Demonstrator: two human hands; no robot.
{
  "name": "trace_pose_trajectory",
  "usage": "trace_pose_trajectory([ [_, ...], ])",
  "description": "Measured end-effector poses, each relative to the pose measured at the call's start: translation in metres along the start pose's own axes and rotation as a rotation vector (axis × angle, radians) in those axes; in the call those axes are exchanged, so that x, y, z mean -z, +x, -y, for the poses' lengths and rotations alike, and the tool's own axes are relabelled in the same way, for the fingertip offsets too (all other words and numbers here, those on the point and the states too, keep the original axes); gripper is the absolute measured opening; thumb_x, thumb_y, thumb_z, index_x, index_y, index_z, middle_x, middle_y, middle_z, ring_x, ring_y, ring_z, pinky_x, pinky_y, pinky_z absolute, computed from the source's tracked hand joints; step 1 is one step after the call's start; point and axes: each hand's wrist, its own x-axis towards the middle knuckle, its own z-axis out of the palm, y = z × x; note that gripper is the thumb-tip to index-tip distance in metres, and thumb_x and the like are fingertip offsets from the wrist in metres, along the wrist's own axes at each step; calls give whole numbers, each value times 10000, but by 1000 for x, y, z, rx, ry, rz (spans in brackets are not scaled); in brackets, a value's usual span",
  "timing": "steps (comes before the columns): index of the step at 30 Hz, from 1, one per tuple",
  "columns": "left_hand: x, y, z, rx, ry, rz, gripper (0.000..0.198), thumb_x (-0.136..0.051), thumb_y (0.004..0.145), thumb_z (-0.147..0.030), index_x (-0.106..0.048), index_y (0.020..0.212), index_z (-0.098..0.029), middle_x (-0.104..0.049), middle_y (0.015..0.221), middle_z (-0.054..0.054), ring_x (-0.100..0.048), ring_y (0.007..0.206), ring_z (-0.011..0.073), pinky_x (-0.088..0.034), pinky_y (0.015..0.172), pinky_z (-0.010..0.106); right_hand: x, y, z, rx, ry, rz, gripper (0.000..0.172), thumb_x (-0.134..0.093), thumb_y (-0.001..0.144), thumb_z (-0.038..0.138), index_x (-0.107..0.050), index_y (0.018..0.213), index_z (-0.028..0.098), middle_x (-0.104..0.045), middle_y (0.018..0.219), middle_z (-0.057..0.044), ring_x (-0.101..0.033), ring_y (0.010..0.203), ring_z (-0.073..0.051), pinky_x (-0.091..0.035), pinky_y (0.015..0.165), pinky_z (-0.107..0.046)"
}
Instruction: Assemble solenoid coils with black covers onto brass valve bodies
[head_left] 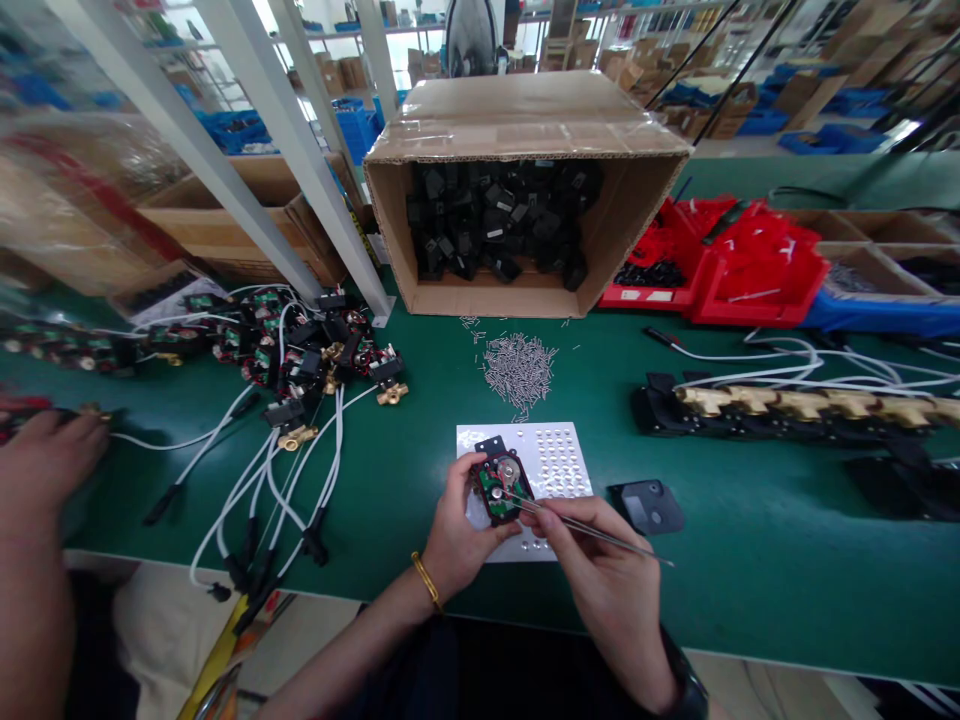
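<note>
The left hand [457,535] is holding a small black module [501,487] up just above the bench [750,560], its grip closed around the housing's lower left edge with the thumb coming over the near side, so the open face with the green board and the round silver part is staying clear. The right hand [600,560] is pinching a pair of tweezers [577,525], grip clamped on the shanks, and the tips are sitting right at the middle of the module's open face. That module is looking light and rigid, probably plastic shell with exposed electronics, so I'd guess it's fiddly rather than heavy, and the edges are the place to hold it, not the board. The tweezers are thin, springy and slick metal, best held mid-shank like that. Right behind the left grip there's a white sheet [555,462] dotted with tiny silver discs, and further beyond it a scatter of small metal pins [519,368] in front of a cardboard box [525,190] of black parts. Just right of the right grip a black cover [646,505] is lying flat. Hard to tell whether the tweezers are actually carrying anything, way too small. The module's underside is hidden by the fingers, and someone else's hand [45,465] far left is getting cut off by the frame edge near a heap of wired units [300,350].
</note>
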Motion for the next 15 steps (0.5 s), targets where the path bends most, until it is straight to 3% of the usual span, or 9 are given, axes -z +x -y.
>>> trace_pose_trajectory([
  [8,0,2,-1,9,-27,-7,743,-807,592,-267,-372,1192,-204,-499,1206,101,-506,1136,261,-404,993,421,2,10,10,135,-116,38,33,-628,780,166,-654,774,186,-677,706,-27,-650,634,-158,-535,565,-247],
  [15,-1,2,-2,22,-28,-13,734,-797,595,-255,-362,1184,-204,-495,1201,98,-502,1138,255,-389,1005,421,9,17,8,50,-65,141,41,-621,795,205,-645,765,189,-664,679,-22,-643,620,-160,-520,552,-253],
])
